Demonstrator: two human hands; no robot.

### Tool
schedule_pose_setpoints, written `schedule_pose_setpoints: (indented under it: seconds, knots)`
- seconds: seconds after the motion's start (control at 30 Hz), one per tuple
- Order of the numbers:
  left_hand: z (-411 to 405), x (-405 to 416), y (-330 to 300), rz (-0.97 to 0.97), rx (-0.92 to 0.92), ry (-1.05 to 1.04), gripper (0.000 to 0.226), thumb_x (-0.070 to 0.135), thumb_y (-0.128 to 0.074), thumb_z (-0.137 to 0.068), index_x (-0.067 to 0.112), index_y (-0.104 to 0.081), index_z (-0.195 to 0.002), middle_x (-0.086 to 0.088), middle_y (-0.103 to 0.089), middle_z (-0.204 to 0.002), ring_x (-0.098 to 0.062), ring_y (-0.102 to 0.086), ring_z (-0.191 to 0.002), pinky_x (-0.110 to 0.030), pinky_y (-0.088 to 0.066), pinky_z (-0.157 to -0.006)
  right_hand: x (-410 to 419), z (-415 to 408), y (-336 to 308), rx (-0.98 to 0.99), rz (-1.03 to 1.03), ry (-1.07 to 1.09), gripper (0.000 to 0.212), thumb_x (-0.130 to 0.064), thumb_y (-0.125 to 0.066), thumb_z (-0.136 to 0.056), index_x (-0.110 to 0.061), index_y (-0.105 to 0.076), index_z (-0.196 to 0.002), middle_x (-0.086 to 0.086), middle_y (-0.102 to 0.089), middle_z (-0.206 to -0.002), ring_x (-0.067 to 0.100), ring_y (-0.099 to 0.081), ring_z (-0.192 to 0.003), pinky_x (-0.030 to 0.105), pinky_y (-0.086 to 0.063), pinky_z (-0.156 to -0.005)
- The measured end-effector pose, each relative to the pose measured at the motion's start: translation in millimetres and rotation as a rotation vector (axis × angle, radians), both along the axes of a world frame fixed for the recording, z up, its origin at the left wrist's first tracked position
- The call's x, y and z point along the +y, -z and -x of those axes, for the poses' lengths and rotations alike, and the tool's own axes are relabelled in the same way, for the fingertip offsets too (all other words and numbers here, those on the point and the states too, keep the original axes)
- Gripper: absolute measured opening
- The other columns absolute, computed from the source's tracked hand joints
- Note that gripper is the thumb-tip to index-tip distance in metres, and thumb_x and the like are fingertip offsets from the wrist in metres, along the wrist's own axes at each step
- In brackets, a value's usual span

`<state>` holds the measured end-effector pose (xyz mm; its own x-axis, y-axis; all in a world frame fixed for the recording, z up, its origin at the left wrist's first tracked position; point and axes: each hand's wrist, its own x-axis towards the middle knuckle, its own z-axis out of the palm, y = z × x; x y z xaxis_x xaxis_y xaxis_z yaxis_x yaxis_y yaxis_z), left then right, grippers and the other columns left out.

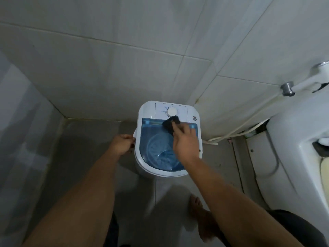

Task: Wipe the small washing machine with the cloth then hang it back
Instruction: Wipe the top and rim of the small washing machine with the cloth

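Note:
A small white washing machine (146, 111) with a see-through blue lid stands on the floor in the corner of a tiled room. My right hand (185, 141) presses a dark cloth (170, 124) onto the far end of the lid, just below the white control dial (172, 111). My left hand (122, 144) grips the handle on the machine's left side.
Tiled walls close in behind and on both sides of the machine. A white toilet (293, 139) stands at the right, with a metal tap (287, 89) and white hoses (236, 129) on the wall beside it. My bare foot (197, 207) rests on the grey floor in front.

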<state>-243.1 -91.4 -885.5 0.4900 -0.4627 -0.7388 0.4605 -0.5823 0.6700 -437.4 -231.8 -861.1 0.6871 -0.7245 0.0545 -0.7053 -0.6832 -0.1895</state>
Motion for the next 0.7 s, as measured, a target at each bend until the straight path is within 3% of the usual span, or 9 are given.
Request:
schedule_pose_setpoints:
  seconds: [0.1, 0.17, 0.27, 0.4, 0.57, 0.7]
  knots:
    - [0, -1, -1, -0.009, -0.018, 0.017, 0.029, 0.010, -0.060, -0.096, 0.004, -0.061, -0.124, -0.016, -0.067, -0.107, -0.029, -0.064, -0.097, -0.045, -0.052, -0.094, 40, 12, 0, 0.068, -0.032, -0.479, 0.058, -0.025, -0.063, -0.089, -0.029, -0.050, -0.146, 0.006, -0.056, -0.136, 0.033, -0.054, -0.107, 0.049, -0.052, -0.083]
    - [-1, -2, -1, -0.002, 0.005, 0.014, 0.028, 0.010, -0.059, -0.097, 0.004, -0.060, -0.124, -0.016, -0.066, -0.109, -0.028, -0.063, -0.099, -0.044, -0.050, -0.095, 31, 17, -13, 0.050, -0.064, -0.622, 0.053, -0.026, -0.058, -0.093, -0.030, -0.051, -0.145, 0.004, -0.056, -0.135, 0.030, -0.054, -0.107, 0.046, -0.051, -0.084]
    - [0, -1, 1, 0.001, 0.009, 0.001, 0.027, 0.011, -0.059, -0.097, 0.004, -0.061, -0.123, -0.016, -0.065, -0.107, -0.028, -0.062, -0.098, -0.044, -0.050, -0.095, -18, 18, -23, -0.108, -0.050, -0.319, 0.050, -0.024, -0.056, -0.095, -0.027, -0.054, -0.144, 0.005, -0.061, -0.127, 0.031, -0.056, -0.104, 0.045, -0.055, -0.081]
    - [2, -1, 2, 0.002, -0.014, 0.004, 0.024, 0.011, -0.060, -0.097, 0.005, -0.064, -0.120, -0.013, -0.067, -0.094, -0.024, -0.064, -0.086, -0.042, -0.050, -0.092, -67, 11, -31, -0.003, -0.133, 0.179, 0.045, -0.024, -0.052, -0.096, -0.030, -0.058, -0.140, 0.013, -0.058, -0.126, 0.039, -0.057, -0.109, 0.045, -0.053, -0.087]
    - [-1, -3, 4, -0.005, -0.013, 0.025, 0.031, 0.011, -0.059, -0.097, 0.003, -0.062, -0.127, -0.016, -0.066, -0.106, -0.026, -0.063, -0.091, -0.038, -0.051, -0.087, 1, -37, -13, 0.034, -0.064, 0.116, 0.051, -0.014, -0.052, -0.091, -0.025, -0.054, -0.140, 0.012, -0.053, -0.130, 0.039, -0.052, -0.111, 0.048, -0.052, -0.084]
    - [0, -1, 1, -0.003, -0.030, 0.025, 0.028, 0.014, -0.061, -0.096, 0.003, -0.064, -0.122, -0.020, -0.067, -0.113, -0.027, -0.063, -0.098, -0.039, -0.050, -0.088, 27, -59, -15, 0.110, -0.045, -0.220, 0.061, -0.014, -0.059, -0.090, -0.026, -0.045, -0.149, 0.009, -0.047, -0.139, 0.036, -0.047, -0.115, 0.049, -0.047, -0.086]
